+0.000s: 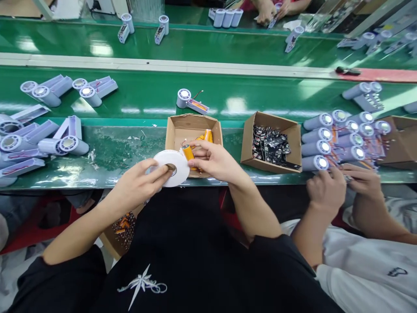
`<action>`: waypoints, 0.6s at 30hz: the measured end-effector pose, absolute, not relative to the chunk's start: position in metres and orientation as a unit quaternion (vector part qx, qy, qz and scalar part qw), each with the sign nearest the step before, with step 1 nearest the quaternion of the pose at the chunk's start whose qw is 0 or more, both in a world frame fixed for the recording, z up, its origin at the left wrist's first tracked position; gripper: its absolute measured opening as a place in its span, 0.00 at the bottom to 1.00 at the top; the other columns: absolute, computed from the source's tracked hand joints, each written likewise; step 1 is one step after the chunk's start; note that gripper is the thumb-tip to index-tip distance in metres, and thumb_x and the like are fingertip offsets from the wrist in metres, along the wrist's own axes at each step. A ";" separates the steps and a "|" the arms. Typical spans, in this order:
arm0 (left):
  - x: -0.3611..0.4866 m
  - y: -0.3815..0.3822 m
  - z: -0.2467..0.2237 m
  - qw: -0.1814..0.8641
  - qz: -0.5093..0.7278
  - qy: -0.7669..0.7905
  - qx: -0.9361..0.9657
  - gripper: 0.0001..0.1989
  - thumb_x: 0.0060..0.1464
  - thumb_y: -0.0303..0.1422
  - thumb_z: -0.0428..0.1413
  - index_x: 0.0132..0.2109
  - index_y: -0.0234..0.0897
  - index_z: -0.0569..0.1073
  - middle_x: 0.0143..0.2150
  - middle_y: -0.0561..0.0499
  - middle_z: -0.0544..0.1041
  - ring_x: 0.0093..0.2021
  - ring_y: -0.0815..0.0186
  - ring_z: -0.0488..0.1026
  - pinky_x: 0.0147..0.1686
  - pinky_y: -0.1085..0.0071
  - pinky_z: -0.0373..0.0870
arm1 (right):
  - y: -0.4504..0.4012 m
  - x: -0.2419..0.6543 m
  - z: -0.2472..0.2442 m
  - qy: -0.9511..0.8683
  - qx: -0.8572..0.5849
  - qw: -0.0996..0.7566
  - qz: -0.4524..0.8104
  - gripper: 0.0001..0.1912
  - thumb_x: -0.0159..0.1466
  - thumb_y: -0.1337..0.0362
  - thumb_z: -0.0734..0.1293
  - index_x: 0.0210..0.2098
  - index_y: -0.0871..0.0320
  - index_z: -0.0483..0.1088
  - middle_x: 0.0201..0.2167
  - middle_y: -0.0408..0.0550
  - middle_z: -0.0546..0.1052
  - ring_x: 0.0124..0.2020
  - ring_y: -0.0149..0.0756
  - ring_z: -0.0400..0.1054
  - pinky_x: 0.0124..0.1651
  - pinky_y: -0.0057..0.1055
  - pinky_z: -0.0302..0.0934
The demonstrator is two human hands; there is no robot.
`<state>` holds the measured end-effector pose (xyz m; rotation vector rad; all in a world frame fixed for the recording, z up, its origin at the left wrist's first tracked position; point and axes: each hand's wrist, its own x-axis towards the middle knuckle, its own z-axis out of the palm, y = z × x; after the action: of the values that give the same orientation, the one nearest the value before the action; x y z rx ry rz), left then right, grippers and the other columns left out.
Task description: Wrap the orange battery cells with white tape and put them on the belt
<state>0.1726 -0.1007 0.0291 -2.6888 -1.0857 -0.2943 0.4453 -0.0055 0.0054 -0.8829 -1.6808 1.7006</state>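
Note:
My left hand [146, 177] grips a white roll of tape [163, 163], with fingers over its face and into the core. In my right hand [215, 160] is a small orange cylindrical battery [188, 152], pinched between thumb and fingers and held at the roll's right edge. Whether battery and tape touch, I cannot tell. Both hands are over the front of an open cardboard box [172, 130], where more orange batteries [208, 135] lie. Behind the box stands a lilac cylindrical housing [183, 98] with an orange battery and wires in its flat arm.
Lilac housings [74, 144] crowd the left bench. To the right are a box of circuit boards [272, 145] and grouped housings [321, 148], where a co-worker's hands [329, 191] are busy. A green conveyor [137, 98] runs behind; another person's hands [267, 11] show across it.

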 end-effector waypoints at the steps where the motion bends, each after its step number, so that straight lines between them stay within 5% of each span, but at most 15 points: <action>1: 0.176 -0.101 0.026 0.102 -0.107 -0.386 -0.910 0.27 0.67 0.20 0.57 0.69 0.44 0.76 0.59 0.48 0.84 0.56 0.57 0.79 0.57 0.58 0.78 | -0.011 0.437 -0.002 -0.580 -0.343 0.353 0.649 0.31 0.59 0.52 0.83 0.58 0.52 0.76 0.47 0.49 0.88 0.51 0.48 0.85 0.58 0.45 0.80; 5: 0.203 -0.119 0.009 0.079 -0.175 -0.413 -0.890 0.21 0.71 0.27 0.58 0.68 0.40 0.74 0.50 0.47 0.85 0.43 0.61 0.78 0.44 0.60 0.74 | -0.026 0.417 -0.020 -0.396 -0.382 0.539 0.638 0.38 0.56 0.45 0.84 0.60 0.48 0.72 0.54 0.51 0.86 0.59 0.52 0.82 0.64 0.50 0.78; 10: 0.201 -0.155 -0.005 -0.043 -0.213 -0.312 -0.925 0.21 0.68 0.25 0.58 0.65 0.41 0.77 0.46 0.50 0.84 0.42 0.62 0.75 0.48 0.61 0.74 | 0.029 0.479 0.004 -0.420 -0.362 0.688 0.467 0.25 0.65 0.46 0.76 0.58 0.41 0.75 0.64 0.40 0.80 0.71 0.42 0.73 0.74 0.45 0.70; 14: 0.113 -0.133 -0.036 0.053 -0.218 -0.528 -0.819 0.33 0.66 0.30 0.60 0.74 0.59 0.69 0.51 0.47 0.84 0.50 0.48 0.75 0.51 0.50 0.73 | 0.049 0.523 0.009 -0.468 -0.381 0.645 0.469 0.27 0.65 0.50 0.78 0.63 0.35 0.75 0.74 0.37 0.71 0.75 0.47 0.68 0.61 0.39 0.81; 18: 0.046 -0.101 -0.052 -0.016 -0.168 -0.573 -0.802 0.32 0.63 0.43 0.62 0.72 0.65 0.71 0.62 0.49 0.82 0.60 0.43 0.73 0.58 0.45 0.74 | 0.014 0.529 -0.006 -0.459 -0.346 0.640 0.511 0.34 0.59 0.56 0.84 0.62 0.26 0.76 0.78 0.29 0.66 0.70 0.45 0.74 0.45 0.30 0.84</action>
<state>0.0460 -0.1012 -0.0522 -2.5444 -1.8189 -0.5345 0.5295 0.0142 -0.0064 -0.7893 -1.0470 1.1648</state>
